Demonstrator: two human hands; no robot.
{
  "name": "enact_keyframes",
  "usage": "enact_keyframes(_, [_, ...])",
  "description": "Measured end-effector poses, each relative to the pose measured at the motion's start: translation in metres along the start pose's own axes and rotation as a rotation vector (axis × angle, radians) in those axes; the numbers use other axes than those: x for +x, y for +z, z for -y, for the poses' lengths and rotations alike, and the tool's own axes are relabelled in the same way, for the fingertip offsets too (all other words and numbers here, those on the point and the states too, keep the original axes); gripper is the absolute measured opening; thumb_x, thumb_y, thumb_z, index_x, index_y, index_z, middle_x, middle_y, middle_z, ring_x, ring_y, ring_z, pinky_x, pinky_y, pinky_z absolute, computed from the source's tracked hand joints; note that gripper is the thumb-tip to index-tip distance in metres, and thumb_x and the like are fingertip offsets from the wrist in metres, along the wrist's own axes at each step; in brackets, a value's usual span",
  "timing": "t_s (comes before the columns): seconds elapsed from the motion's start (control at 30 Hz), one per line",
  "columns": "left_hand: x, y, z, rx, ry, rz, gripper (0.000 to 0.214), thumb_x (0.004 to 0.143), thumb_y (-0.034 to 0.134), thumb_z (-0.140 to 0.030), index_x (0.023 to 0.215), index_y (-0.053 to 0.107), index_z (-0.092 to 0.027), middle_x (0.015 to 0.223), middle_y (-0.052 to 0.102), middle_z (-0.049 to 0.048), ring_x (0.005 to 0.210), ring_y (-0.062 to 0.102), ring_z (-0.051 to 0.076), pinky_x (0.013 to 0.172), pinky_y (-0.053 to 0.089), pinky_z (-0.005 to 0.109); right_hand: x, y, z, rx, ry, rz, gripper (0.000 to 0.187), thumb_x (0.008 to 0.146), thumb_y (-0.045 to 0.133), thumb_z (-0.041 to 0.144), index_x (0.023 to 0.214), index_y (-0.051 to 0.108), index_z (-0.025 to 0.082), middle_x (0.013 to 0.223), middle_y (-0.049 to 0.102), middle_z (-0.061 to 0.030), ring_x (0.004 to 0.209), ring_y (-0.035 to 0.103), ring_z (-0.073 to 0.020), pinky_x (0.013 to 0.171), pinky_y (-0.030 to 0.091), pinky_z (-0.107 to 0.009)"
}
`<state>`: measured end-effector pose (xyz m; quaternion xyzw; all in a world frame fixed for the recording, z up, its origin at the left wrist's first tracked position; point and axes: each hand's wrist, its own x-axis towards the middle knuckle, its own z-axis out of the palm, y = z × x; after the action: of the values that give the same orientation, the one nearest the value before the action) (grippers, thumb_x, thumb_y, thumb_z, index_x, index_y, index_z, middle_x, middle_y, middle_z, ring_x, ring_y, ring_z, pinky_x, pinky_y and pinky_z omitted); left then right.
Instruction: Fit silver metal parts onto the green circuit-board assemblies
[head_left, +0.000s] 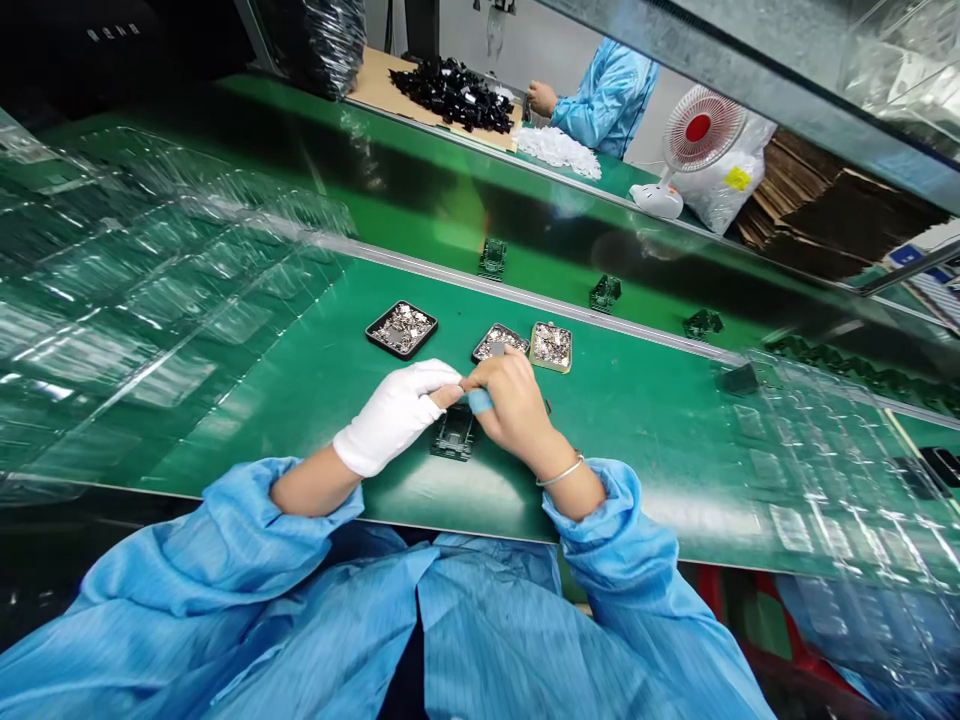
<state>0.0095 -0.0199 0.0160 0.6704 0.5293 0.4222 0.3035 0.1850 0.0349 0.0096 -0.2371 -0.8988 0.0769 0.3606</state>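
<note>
My left hand [394, 415], in a white glove, and my bare right hand [514, 405], which has a blue finger cot, meet fingertip to fingertip above a small dark plastic part [454, 433] lying on the green mat [637, 420]. Both hands pinch together around something small that I cannot make out. Just beyond them stand three small trays of shiny metal pieces: a black one [402, 329], a second [500, 342] and a tan one [551, 346].
Stacks of clear plastic blister trays [150, 290] lie at left and at right [840, 470]. Dark parts [492, 257] ride a green conveyor behind. Across it, a person in a blue coat [604, 95] works by a black parts pile [454, 92] and a small fan [694, 140].
</note>
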Motion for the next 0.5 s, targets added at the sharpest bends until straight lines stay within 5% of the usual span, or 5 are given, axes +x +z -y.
enact_keyframes(0.13, [-0.001,-0.001,-0.005,0.143,0.048,-0.019,0.031,0.089,0.049,-0.042,0.078,0.063,-0.017,0.078,0.064,0.0027,0.072,0.058,0.015,0.069,0.047,0.027,-0.006,0.0,0.01,0.09,0.028,0.026,0.019,0.092,0.042,0.018,0.099,0.059,0.022,0.096,0.064,-0.0058,0.098,0.057,-0.0189,0.107,0.033,-0.045])
enact_keyframes(0.37, [-0.002,-0.011,-0.01,0.799,0.558,-0.01,0.035,0.09,0.046,-0.026,0.059,0.058,-0.016,0.056,0.056,0.0045,0.053,0.049,0.016,0.058,0.034,0.031,-0.008,-0.011,0.009,0.602,0.321,0.218,0.007,0.088,0.056,0.023,0.085,0.06,0.019,0.088,0.062,-0.0022,0.081,0.057,-0.0137,0.077,0.047,-0.028])
enact_keyframes(0.5, [-0.01,-0.007,-0.01,0.779,0.715,0.067,0.032,0.088,0.045,-0.016,0.059,0.057,-0.017,0.053,0.054,0.0025,0.05,0.047,0.014,0.06,0.037,0.031,-0.011,-0.018,0.012,0.8,0.4,0.429,0.007,0.085,0.058,0.023,0.081,0.06,0.017,0.083,0.06,0.0005,0.074,0.054,-0.0108,0.072,0.045,-0.024])
